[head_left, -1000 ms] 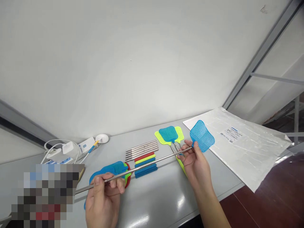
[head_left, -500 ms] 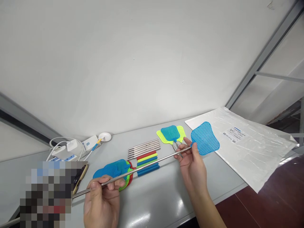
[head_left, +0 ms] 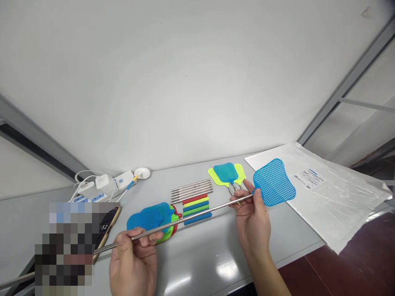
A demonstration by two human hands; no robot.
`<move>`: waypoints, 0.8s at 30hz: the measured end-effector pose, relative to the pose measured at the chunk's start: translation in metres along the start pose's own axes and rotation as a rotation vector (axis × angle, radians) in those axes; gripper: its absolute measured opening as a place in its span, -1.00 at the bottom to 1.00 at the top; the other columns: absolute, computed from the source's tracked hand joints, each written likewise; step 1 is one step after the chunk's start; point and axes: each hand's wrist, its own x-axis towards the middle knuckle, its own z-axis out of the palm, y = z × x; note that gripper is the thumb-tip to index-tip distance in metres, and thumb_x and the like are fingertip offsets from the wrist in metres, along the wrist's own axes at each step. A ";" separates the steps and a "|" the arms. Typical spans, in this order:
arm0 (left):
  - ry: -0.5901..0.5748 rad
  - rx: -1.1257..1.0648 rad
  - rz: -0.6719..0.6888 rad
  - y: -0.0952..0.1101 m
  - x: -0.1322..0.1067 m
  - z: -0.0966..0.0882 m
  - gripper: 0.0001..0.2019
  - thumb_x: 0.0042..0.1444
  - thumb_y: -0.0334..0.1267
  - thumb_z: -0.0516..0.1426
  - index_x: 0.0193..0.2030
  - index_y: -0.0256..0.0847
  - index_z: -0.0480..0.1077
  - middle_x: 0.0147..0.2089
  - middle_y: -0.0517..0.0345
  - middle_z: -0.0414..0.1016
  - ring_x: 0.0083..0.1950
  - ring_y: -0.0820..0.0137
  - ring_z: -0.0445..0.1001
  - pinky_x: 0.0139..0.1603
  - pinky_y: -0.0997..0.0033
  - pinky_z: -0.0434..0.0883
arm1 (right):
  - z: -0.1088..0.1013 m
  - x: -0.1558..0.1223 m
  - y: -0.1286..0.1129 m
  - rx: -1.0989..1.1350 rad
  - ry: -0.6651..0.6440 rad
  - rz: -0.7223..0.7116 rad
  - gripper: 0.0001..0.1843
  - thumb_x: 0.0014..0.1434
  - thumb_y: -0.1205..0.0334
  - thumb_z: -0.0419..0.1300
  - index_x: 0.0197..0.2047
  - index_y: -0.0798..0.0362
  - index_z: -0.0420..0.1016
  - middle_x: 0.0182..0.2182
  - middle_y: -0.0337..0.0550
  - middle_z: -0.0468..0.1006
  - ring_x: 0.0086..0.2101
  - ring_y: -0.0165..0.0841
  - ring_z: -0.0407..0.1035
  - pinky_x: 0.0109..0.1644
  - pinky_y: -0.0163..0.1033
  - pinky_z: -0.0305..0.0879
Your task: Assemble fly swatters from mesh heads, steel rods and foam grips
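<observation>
A blue fly swatter with a long metal rod is held across the front of me, its mesh head to the right. My right hand pinches the rod close to the neck of the head. Farther left, my left hand is closed around the same rod, thumb on top. Below the rod lie a pile of loose swatter heads in blue, green and red, and a row of coloured handle sleeves. Behind those is a row of metal rods. Beyond my right hand rest several swatters with yellow and blue heads.
A large white plastic package with a label covers the table's right side. At the left stand a power strip with chargers and cables, and a white round device. A phone lies partly behind a blurred-out patch. The grey table meets a white wall.
My view has shifted slightly, so the table's things appear a little farther right. Both hands keep their hold on the swatter, with its head slightly farther right in view.
</observation>
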 end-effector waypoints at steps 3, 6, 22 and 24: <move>0.043 -0.012 0.011 0.003 0.000 -0.001 -0.66 0.07 0.07 0.28 -0.33 -0.18 0.41 -0.59 0.33 0.34 -0.47 0.43 0.50 -0.25 0.44 0.53 | 0.002 -0.004 0.002 -0.007 -0.018 -0.015 -0.61 0.28 -0.04 0.18 0.01 0.04 0.55 -0.37 -0.17 0.60 -0.37 -0.37 0.51 -0.29 -0.23 0.45; 0.069 -0.035 0.027 0.006 0.000 -0.002 -0.67 0.08 0.06 0.27 -0.35 -0.18 0.41 -0.58 0.33 0.34 -0.49 0.46 0.46 -0.26 0.44 0.54 | 0.002 -0.006 0.003 -0.006 -0.048 0.006 -0.63 0.29 -0.03 0.17 -0.03 0.05 0.57 -0.36 -0.16 0.62 -0.34 -0.37 0.52 -0.29 -0.26 0.45; -0.161 -0.104 -0.085 0.000 -0.022 0.020 -0.73 0.17 0.04 0.21 -0.28 -0.14 0.43 -0.53 0.31 0.35 -0.46 0.43 0.46 -0.27 0.39 0.45 | 0.014 -0.036 0.038 -0.092 -0.258 0.205 -0.70 0.22 0.01 0.24 -0.13 0.03 0.63 -0.19 -0.01 0.61 -0.18 -0.22 0.49 -0.36 -0.22 0.45; -0.257 -0.071 -0.120 0.000 -0.022 0.022 -0.76 0.18 -0.01 0.21 -0.24 -0.14 0.45 -0.52 0.29 0.37 -0.46 0.44 0.44 -0.29 0.42 0.42 | 0.012 -0.038 0.040 -0.094 -0.273 0.216 -0.73 0.20 0.03 0.27 -0.13 -0.01 0.64 -0.16 -0.04 0.58 -0.15 -0.23 0.45 -0.35 -0.23 0.43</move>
